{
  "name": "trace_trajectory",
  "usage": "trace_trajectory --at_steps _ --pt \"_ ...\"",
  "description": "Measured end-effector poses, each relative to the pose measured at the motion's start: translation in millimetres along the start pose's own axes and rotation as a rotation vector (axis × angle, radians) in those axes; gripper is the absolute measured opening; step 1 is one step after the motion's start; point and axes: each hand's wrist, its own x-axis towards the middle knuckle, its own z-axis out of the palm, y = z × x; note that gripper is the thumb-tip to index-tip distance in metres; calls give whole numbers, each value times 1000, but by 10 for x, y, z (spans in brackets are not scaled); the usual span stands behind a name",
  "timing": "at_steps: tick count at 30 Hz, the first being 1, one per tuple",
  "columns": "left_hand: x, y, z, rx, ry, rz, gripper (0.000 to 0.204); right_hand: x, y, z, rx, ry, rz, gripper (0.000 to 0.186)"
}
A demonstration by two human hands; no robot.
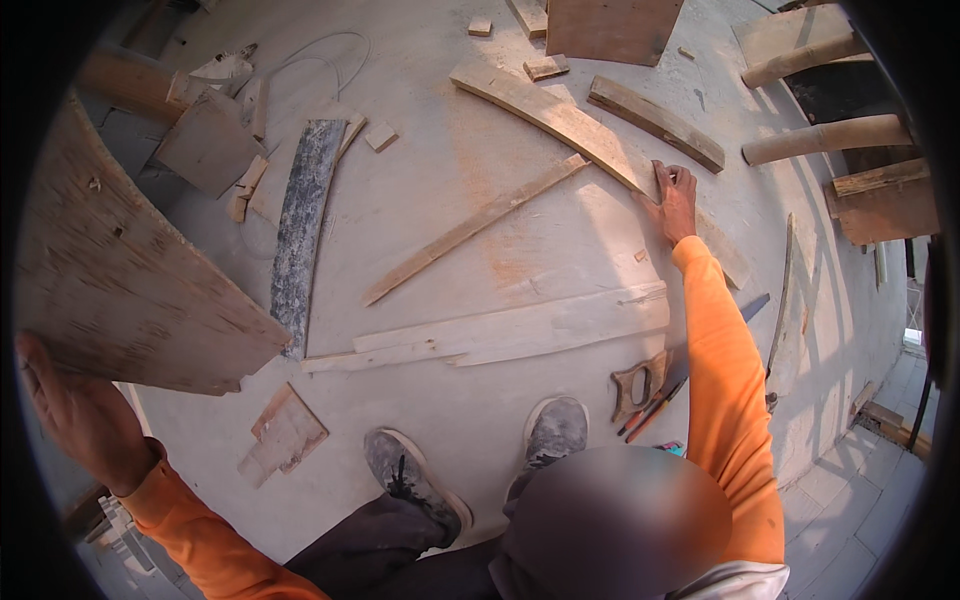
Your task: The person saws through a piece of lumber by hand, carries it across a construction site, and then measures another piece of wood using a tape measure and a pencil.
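My right hand reaches out at arm's length, its fingers closed around the near end of a long wooden board that slants across the floor. A second pale board lies just past that wrist. On the left, a large worn plywood sheet stands tilted close to me. My left hand is at its lower edge, with the fingers against the sheet; part of the grip is hard to make out. A thin wooden strip lies on the floor between my hands, its far end near the board.
Near my shoes lie a handsaw, pencil-like tools, a pale split plank and a plywood scrap. A dark-stained plank is at left, a thick timber beyond. Round poles stick out at right.
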Motion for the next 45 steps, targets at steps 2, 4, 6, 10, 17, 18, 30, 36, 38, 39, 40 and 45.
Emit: trace_trajectory --at_steps 2,4,6,10,17,18,30,36,38,39,40,45 --pt "29 114 26 -8 7 2 47 182 -227 56 -9 -21 -19 72" --pt "70 264 46 -162 39 -66 47 208 -380 112 34 -25 -27 72" --pt "62 296 75 -400 82 -197 47 261 -492 139 85 -14 -54 72" --pt "41 250 46 -616 115 -314 44 200 -667 294 160 -32 -176 70" --pt "109 703 216 -987 193 -621 44 -82 -1122 315 259 -59 -227 67" --pt "115 724 230 -1006 192 -639 45 -100 -1130 308 275 -57 -214 67" --pt "63 837 474 -888 214 -666 55 70 13 -125 226 -92 -131 67" --pt "125 783 466 -868 128 -658 58 393 23 -80 45 -36 -60 93" --pt "77 688 421 -861 107 -685 58 627 -91 -80 -59 3 47 98" --pt "72 676 388 -860 97 -694 57 768 -67 -131 -168 -46 77 99" --pt "140 745 320 -864 105 -684 57 942 95 4 -126 47 125 99" --pt "61 871 377 -898 154 -729 58 1356 624 130 -267 -280 303 92"
